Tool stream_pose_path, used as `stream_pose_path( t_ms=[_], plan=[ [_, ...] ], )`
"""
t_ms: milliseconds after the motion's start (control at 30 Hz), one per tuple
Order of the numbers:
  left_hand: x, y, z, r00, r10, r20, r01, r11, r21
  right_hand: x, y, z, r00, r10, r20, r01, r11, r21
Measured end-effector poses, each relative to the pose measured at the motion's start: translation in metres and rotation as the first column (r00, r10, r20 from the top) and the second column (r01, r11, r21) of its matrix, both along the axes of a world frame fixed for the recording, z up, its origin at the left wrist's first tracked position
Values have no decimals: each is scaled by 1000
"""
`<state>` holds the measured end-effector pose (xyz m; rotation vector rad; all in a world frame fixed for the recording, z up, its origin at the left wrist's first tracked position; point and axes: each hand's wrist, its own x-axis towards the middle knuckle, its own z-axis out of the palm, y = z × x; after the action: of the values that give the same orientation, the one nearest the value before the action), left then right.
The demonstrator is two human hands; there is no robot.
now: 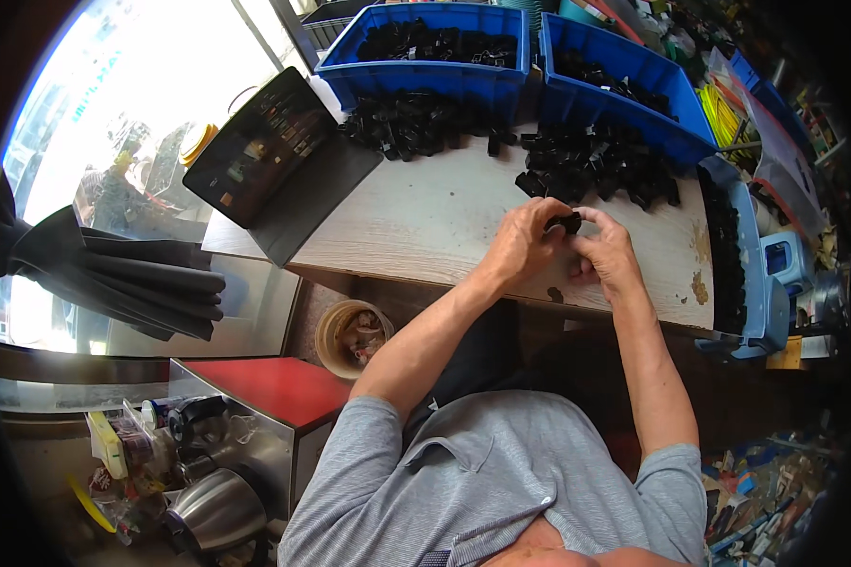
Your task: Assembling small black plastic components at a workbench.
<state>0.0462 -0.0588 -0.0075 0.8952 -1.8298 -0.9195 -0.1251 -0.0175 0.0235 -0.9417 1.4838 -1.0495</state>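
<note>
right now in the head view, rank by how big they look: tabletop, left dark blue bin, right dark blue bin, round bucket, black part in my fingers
1. Tabletop
2. Left dark blue bin and right dark blue bin: too alike to rank
3. Round bucket
4. Black part

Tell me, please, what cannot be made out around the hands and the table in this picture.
Black part: head view; the left hand and right hand partly cover it, hiding its full shape.
Tablet screen: head view; its images are too small and dim to identify.
Heaped black pieces: head view; they overlap and hide one another, so no count is possible.
</note>
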Motion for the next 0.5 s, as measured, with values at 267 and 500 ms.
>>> stream_pose_path(
  t_ms=[267,500],
  plan=[
    [14,-2,-6,965,50,258,41,941,-335,9,-7,6,983,87,-162,-68,991,118],
    [21,-3,-9,961,80,266,37,911,-410,6,-7,3,967,111,-227,-89,990,107]
  ],
)
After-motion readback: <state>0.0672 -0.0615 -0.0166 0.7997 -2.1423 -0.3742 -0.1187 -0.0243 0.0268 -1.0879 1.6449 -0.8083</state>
